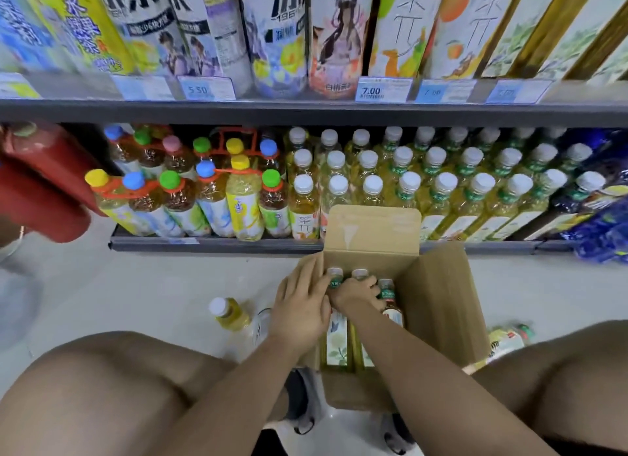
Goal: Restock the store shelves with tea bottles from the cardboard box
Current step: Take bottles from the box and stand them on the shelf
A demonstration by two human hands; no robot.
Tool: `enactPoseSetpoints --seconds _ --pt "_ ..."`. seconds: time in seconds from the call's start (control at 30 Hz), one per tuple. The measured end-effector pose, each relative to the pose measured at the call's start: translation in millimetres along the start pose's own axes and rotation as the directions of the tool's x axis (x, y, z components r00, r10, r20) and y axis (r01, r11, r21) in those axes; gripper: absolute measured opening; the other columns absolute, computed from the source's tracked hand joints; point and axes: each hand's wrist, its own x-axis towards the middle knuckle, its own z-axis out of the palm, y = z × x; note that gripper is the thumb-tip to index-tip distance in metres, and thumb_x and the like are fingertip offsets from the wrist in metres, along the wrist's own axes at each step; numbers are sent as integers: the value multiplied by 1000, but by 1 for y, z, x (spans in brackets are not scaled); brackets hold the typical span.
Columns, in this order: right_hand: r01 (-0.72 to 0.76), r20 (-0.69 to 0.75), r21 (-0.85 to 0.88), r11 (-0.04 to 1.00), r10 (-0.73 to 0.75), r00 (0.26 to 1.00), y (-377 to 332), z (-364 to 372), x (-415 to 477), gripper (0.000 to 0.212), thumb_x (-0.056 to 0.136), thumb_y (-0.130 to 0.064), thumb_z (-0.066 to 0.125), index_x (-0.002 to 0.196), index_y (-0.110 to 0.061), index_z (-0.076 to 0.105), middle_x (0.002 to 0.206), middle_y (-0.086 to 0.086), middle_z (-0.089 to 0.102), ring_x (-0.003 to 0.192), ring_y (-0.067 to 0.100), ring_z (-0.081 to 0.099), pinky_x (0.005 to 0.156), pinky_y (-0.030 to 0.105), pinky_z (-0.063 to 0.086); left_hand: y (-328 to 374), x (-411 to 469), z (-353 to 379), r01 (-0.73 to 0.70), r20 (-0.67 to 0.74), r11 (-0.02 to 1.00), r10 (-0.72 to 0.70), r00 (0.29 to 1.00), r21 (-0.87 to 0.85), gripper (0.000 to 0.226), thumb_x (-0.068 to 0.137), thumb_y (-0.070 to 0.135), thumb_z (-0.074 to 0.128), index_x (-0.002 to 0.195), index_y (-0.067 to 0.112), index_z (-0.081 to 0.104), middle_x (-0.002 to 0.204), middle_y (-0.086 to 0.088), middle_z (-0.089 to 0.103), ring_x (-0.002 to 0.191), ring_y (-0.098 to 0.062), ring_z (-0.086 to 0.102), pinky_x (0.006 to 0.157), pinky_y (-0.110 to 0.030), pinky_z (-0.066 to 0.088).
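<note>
Three tea bottles (360,279) remain upright in our cardboard box (438,302) on the floor. Our right hand (356,292) has its fingers clenched around one neck; our left hand (300,306) lies open-fingered on the flap. The lower shelf (217,244) ahead looks nearly full.

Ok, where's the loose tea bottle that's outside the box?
The loose bottle lies on the floor just left of the cardboard box, beside the left hand.
</note>
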Motion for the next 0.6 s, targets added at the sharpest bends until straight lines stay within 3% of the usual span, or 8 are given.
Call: enactPoseSetpoints --seconds 0.13,0.23,0.37,0.47,0.53,0.6 --pt "-66 14 94 993 65 998 -6 -4 11 84 79 -65 54 144 -15 37 142 13 30 132 32 34 109 50 28 -1 -2 5 28 -2 1000 -28 1000 -7 47 97 34 37 140 23 54 161 -11 32 143 -30 34 108 -55 43" --pt "-35 26 172 985 31 999 -3 -6 14 94 73 -68 59 145 -11 35 143 16 30 131 35 35 111 50 30 -2 -1 9 21 -9 1000 -21 1000 -2 45 97 33 37 138 23 54 163 -10 29 145 -28 34 111 -53 40" --pt "87 4 228 970 -90 996 15 -15 8 92 64 -75 59 131 -12 54 130 15 37 118 33 44 106 46 40 1 1 5 1 32 999 -3 999 46 45 94 33 34 132 21 56 163 -13 24 148 -29 27 115 -54 33" --pt "159 -64 270 950 -148 987 28 -26 -5 73 62 -73 60 112 -20 66 121 11 40 110 32 47 101 47 44 12 5 -12 7 180 986 -37 983 164 55 94 38 25 136 17 54 167 -17 2 154 -34 -1 122 -56 14" --pt "210 -118 281 936 -184 976 39 -32 -16 66 63 -73 61 106 -24 69 118 9 41 110 31 46 99 46 46 28 4 -22 -52 260 962 -20 965 267 59 95 41 33 136 7 57 166 -20 -10 153 -35 -16 122 -57 1" --pt "265 -187 306 914 -215 958 53 -35 -25 69 59 -77 58 101 -23 70 115 10 43 105 28 45 95 42 48 46 -1 -24 -106 364 946 -14 931 305 74 94 49 34 148 0 42 167 -22 -4 153 -34 -15 120 -58 -10"
